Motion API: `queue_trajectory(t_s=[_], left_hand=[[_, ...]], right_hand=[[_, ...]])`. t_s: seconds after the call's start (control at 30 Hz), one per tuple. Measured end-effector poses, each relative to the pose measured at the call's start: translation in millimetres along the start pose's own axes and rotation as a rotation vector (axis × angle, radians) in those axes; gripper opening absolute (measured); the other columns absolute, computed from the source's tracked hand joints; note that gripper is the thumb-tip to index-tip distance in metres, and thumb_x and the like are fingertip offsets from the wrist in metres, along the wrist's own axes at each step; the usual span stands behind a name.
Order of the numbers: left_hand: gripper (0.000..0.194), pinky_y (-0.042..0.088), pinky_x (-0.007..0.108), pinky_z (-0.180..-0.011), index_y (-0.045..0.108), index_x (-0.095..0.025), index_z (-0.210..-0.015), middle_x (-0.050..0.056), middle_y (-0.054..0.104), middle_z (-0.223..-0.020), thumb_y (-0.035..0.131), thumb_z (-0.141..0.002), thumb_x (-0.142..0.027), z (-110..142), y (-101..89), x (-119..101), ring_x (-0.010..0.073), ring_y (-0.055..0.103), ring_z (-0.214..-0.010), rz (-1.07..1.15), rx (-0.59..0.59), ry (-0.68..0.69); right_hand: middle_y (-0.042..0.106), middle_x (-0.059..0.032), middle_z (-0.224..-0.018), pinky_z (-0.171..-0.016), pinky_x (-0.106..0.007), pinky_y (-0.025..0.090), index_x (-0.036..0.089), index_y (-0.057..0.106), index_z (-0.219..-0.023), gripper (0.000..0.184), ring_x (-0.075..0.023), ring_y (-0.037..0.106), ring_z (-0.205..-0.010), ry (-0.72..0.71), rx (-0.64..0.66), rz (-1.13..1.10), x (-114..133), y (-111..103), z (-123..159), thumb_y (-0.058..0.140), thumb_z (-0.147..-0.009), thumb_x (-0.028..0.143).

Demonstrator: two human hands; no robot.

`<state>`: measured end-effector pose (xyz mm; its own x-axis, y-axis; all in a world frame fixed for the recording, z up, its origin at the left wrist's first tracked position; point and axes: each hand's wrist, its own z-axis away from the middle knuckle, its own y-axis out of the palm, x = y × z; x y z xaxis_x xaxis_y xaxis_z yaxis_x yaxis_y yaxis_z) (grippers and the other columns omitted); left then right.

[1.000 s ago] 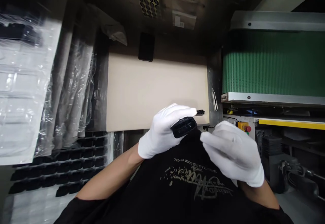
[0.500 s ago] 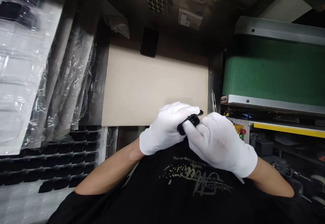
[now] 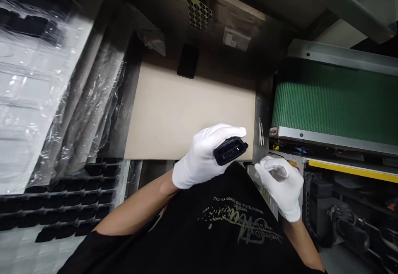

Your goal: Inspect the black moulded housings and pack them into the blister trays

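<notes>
My left hand (image 3: 205, 153), in a white glove, grips a small black plastic housing (image 3: 230, 151) above the front edge of the pale work mat. The housing is oblong with rounded ends, and its recessed face is turned up. A small black bit juts from its right end. My right hand (image 3: 280, 185), gloved too, is off to the right, apart from the housing. Its thumb and forefinger curl together in a pinch; whatever may be between the tips cannot be made out.
A black phone (image 3: 188, 61) lies at the back of the beige mat (image 3: 186, 108). Plastic-wrapped trays (image 3: 27, 100) and rows of black parts (image 3: 68, 201) fill the left. A green conveyor belt (image 3: 336, 95) stands at right. Thin sticks (image 3: 260, 131) lie beside the mat; a dotted sticker sheet (image 3: 199, 13) is behind.
My right hand has let go of the housing and moved right and slightly down. The left hand keeps its grip, and more of the housing's face shows. The camera view has shifted slightly.
</notes>
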<state>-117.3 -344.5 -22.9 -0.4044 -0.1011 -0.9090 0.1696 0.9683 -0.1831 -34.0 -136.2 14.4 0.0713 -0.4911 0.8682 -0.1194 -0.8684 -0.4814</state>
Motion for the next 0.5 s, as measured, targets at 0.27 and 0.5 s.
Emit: queue_trajectory(t_s=[0.27, 0.5], left_hand=[[0.026, 0.066, 0.038, -0.094, 0.078, -0.022, -0.112, 0.006, 0.083, -0.108, 0.081, -0.089, -0.031, -3.3, 1.5, -4.0, 0.0243, 0.08, -0.1, 0.037, 0.144, -0.325], [0.025, 0.066, 0.04, -0.093, 0.075, -0.02, -0.104, 0.007, 0.081, -0.106, 0.082, -0.085, -0.034, 8.8, 12.4, -1.5, 0.0255, 0.079, -0.101, 0.183, 0.146, -0.558]], right_hand=[[0.079, -0.0051, -0.084, -0.074, -0.036, 0.06, 0.022, 0.077, -0.091, 0.014, -0.0219, 0.074, -0.076, 0.08, 0.11, 0.438, -18.9, -22.1, 7.2, 0.069, -0.101, 0.027], [0.074, -0.0294, -0.125, -0.095, -0.038, 0.055, 0.0, 0.064, -0.14, 0.041, -0.0338, 0.072, -0.118, 0.675, 0.387, 1.128, -142.5, 0.6, -36.5, 0.05, -0.105, 0.017]])
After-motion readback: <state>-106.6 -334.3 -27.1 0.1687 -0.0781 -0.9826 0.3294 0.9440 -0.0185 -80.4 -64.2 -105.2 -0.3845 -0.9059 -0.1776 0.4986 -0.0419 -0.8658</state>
